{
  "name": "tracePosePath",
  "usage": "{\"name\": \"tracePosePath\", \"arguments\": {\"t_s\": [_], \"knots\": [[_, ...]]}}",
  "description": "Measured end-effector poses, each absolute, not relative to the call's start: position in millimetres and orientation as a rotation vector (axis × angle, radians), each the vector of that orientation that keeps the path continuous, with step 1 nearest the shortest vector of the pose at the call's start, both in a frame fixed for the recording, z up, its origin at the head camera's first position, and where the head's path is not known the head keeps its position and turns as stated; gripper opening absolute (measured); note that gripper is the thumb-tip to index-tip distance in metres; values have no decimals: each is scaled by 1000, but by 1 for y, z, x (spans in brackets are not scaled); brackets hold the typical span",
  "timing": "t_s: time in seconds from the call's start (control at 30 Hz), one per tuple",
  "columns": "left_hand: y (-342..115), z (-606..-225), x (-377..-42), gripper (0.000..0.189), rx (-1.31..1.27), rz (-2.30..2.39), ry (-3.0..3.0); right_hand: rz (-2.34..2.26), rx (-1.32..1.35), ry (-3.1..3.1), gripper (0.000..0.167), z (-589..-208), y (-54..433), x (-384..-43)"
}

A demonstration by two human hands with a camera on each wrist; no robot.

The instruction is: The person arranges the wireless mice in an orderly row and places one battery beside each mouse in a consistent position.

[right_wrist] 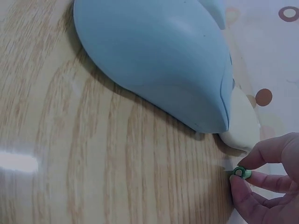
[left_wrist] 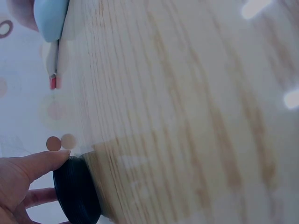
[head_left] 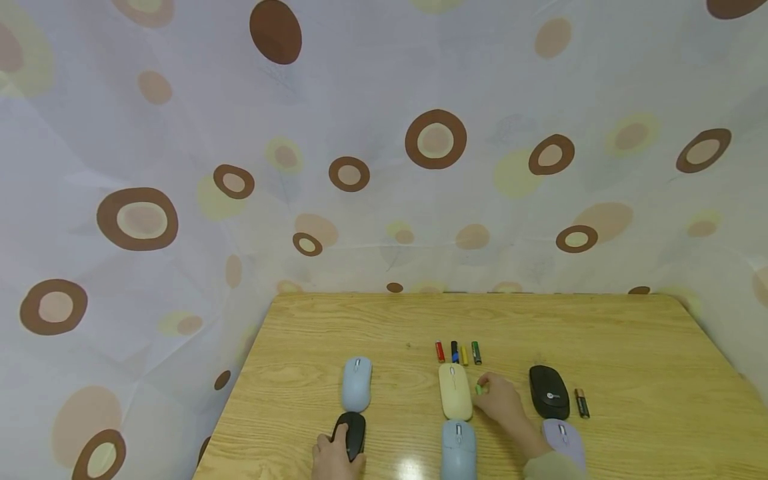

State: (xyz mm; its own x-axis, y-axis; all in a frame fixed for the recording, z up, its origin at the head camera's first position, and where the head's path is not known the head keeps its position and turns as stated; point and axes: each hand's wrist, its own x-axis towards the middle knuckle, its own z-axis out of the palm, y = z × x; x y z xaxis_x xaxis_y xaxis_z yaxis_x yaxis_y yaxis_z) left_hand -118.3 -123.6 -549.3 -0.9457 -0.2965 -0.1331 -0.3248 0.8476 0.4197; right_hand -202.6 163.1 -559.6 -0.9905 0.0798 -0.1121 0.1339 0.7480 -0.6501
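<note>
My left hand (head_left: pixel 335 461) grips a black computer mouse (head_left: pixel 357 433) on the table, its fingers over and along the sides. In the left wrist view, a finger touches the end of this mouse (left_wrist: pixel 77 191). Right of the cream mouse (head_left: pixel 456 392), my right hand (head_left: pixel 503 404) pinches a small green battery (right_wrist: pixel 240 172) between thumb and fingers. One round end of the battery faces the right wrist camera. A blue-grey mouse (head_left: pixel 459 453) lies directly in front of the cream one and looms large in the right wrist view.
Behind the cream mouse lie several batteries: red (head_left: pixel 440 351), dark blue (head_left: pixel 454 350), yellow (head_left: pixel 464 355) and green (head_left: pixel 477 353). A light blue mouse (head_left: pixel 357 385) sits at left. Right are a black mouse (head_left: pixel 549 393), a purple mouse (head_left: pixel 565 441) and a black-and-copper battery (head_left: pixel 582 404).
</note>
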Motion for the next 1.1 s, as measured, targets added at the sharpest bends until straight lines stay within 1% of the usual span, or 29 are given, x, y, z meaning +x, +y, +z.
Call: {"name": "tracePosePath", "arguments": {"t_s": [0.17, 0.5, 0.83, 1.1], "knots": [[-124, -549, -118, 51, -487, 702, 2961, -1073, 157, 2899, 29, -562, 161, -202], [-123, -548, -117, 50, -481, 700, 2968, -1061, 107, 2948, 26, -565, 159, -198], [-121, -549, -116, 50, -496, 684, 2999, -1066, 123, 2943, 26, -563, 159, -196], [-121, -549, -116, 50, -502, 695, 2984, -1069, 118, 2923, 32, -565, 158, -197]]}}
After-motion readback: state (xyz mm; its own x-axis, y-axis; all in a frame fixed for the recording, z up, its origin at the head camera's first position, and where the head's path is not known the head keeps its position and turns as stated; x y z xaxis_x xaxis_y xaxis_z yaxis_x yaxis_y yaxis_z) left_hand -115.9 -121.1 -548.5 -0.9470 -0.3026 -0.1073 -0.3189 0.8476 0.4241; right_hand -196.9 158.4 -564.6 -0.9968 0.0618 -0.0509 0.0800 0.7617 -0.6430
